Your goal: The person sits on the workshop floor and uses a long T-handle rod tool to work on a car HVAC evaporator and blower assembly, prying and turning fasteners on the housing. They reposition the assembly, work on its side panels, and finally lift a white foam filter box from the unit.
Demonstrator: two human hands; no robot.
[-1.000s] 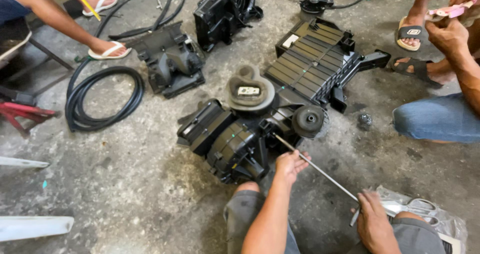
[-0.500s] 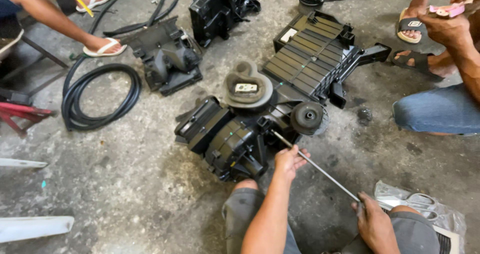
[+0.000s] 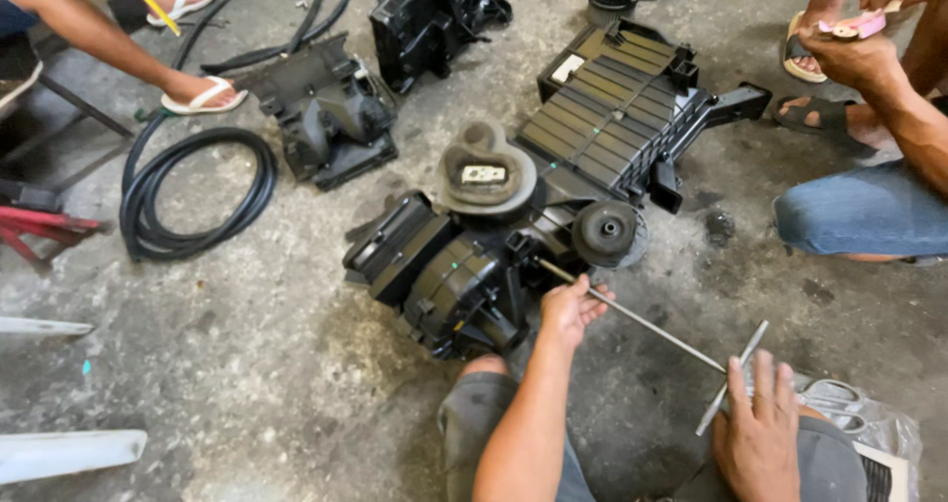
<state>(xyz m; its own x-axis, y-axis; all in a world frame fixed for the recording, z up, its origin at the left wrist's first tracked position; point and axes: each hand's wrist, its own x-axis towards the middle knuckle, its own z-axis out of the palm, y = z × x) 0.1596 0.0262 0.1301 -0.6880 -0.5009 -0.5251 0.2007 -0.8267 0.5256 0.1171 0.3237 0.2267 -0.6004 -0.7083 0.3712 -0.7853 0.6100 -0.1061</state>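
A black plastic blower housing (image 3: 444, 275) lies on the concrete floor in front of my knees. A long metal T-handle wrench (image 3: 662, 329) runs from it down to the right, its tip set into the housing beside a round black motor (image 3: 604, 231). My left hand (image 3: 568, 309) is closed around the shaft close to the tip. My right hand (image 3: 755, 433) grips the crossbar at the other end, above my right knee. A grey domed cover (image 3: 484, 171) sits on top of the housing.
A large ribbed black case (image 3: 612, 107) lies behind. Two more black housings (image 3: 331, 117) (image 3: 425, 13) lie at the back left, near a coiled black hose (image 3: 197, 196). Another person's hands (image 3: 849, 53) and jeans-clad leg (image 3: 869, 211) are at right; a sandalled foot (image 3: 202, 95) at left.
My hands stay on the wrench and the crossbar now shows tilted beside my right hand. The view has shifted slightly; the parts on the floor have not moved.
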